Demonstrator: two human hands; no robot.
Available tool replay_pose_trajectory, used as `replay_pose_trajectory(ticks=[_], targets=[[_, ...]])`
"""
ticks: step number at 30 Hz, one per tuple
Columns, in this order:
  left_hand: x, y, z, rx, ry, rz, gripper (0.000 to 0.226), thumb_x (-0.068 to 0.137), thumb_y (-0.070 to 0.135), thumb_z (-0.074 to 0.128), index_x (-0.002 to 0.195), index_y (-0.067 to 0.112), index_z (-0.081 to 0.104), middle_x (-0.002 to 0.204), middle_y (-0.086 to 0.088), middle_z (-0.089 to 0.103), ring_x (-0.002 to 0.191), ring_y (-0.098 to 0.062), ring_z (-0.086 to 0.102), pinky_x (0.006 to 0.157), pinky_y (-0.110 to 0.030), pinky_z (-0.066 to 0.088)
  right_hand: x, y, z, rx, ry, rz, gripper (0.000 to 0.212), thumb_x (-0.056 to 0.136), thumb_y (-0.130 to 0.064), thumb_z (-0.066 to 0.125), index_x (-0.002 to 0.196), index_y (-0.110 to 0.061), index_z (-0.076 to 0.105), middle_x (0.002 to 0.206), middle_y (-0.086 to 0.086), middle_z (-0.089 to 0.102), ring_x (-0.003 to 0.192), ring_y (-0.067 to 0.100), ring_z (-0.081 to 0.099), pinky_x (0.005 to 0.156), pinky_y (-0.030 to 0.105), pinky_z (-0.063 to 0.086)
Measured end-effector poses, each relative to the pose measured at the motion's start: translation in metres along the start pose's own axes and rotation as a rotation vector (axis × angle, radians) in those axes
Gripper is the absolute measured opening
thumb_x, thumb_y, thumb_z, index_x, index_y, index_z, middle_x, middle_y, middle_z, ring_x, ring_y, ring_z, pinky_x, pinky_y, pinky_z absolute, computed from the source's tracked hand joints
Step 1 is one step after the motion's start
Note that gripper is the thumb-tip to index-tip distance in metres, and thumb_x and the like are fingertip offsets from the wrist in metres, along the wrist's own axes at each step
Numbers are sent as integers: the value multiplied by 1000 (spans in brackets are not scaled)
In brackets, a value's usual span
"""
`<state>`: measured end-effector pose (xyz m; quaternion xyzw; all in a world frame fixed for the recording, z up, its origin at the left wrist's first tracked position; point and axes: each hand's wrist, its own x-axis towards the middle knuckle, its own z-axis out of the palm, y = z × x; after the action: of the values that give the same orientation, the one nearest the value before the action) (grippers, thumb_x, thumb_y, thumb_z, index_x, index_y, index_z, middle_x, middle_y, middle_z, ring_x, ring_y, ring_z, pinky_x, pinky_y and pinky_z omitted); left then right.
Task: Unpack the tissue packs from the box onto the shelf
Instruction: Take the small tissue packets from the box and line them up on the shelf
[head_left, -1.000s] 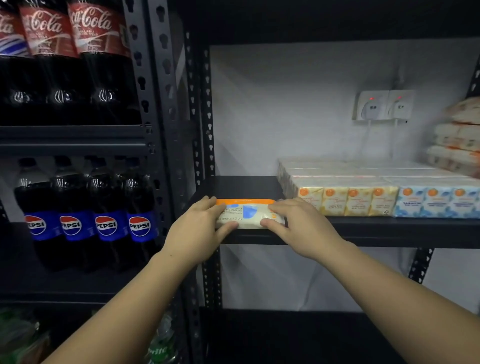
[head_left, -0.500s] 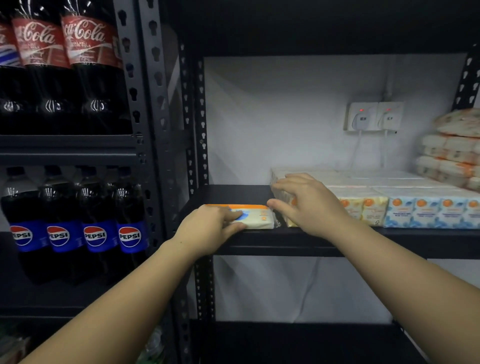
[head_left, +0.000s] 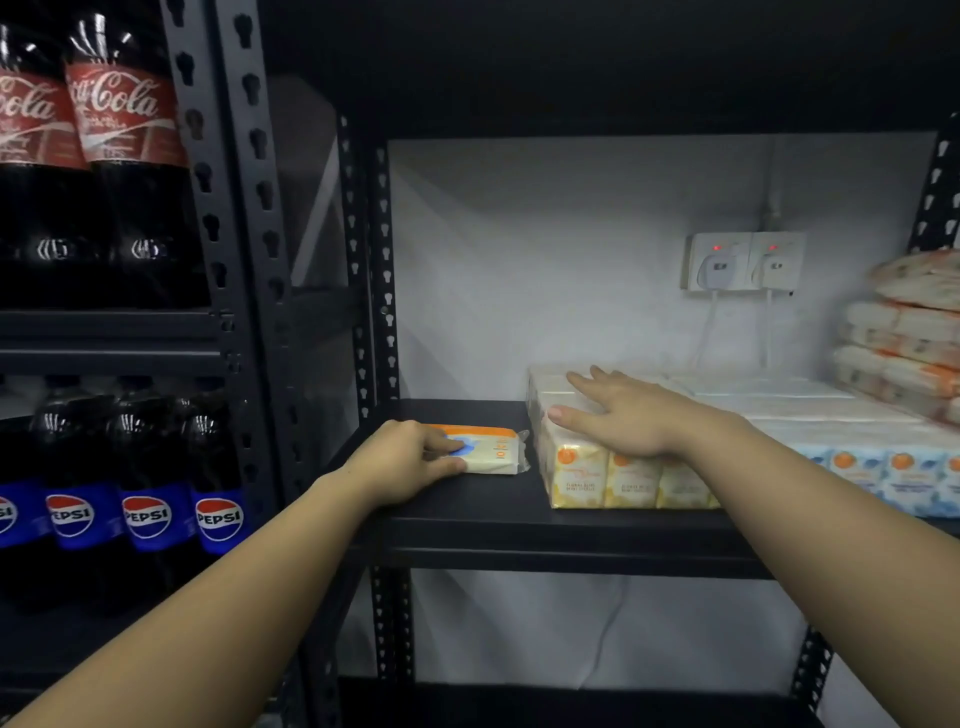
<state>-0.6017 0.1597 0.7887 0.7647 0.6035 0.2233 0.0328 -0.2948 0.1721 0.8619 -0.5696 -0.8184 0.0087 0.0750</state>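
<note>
A single flat tissue pack (head_left: 491, 451) with an orange edge and a blue patch lies on the black shelf (head_left: 519, 525) near its left end. My left hand (head_left: 402, 460) grips its left end, thumb underneath at the front and fingers curled over the top. Right beside it stands a wrapped block of yellow tissue packs (head_left: 602, 473). My right hand (head_left: 621, 415) lies flat on top of that block with straight, spread fingers. More pale blue tissue packs (head_left: 893, 467) continue the row to the right. No box is in view.
Larger stacked tissue bundles (head_left: 909, 332) sit at the far right of the shelf. Two wall sockets with plugs (head_left: 743, 262) are on the white wall behind. The neighbouring rack at left holds Coca-Cola bottles (head_left: 114, 156) above and Pepsi bottles (head_left: 150, 493) below. A black upright post (head_left: 239, 291) separates the racks.
My right hand let go of the single pack, moved right and up, and now lies flat on the yellow block. My left hand kept hold of the single pack on the shelf.
</note>
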Motion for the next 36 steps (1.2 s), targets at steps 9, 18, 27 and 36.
replay_pose_trajectory(ticks=[9,18,27,36], targets=[[53,-14,2,6,-103,-42,46,94,56,65,137,42,64,156,5,51,140,-18,49,113,-31,37,22,13,13,25,-141,50,114,69,-102,11,164,-39,7,174,-4,1,160,23,1,124,59,3],[100,-31,11,-64,-64,-118,43,89,49,75,130,36,72,144,6,63,131,-13,57,98,-18,33,25,18,21,65,-137,36,122,57,-105,5,163,-44,6,173,-8,-1,160,18,-2,125,58,-1],[129,-42,11,-76,-76,-180,43,88,49,76,130,39,71,144,1,63,127,-18,58,99,-23,39,25,21,23,69,-130,23,124,55,-106,2,163,-45,7,173,-9,0,160,18,-1,125,57,0],[141,-43,11,5,-107,-165,48,91,50,73,136,36,66,146,-3,61,127,-22,58,110,-33,43,28,20,24,70,-99,21,134,45,-110,-4,163,-45,10,173,-10,2,160,18,1,125,57,3]])
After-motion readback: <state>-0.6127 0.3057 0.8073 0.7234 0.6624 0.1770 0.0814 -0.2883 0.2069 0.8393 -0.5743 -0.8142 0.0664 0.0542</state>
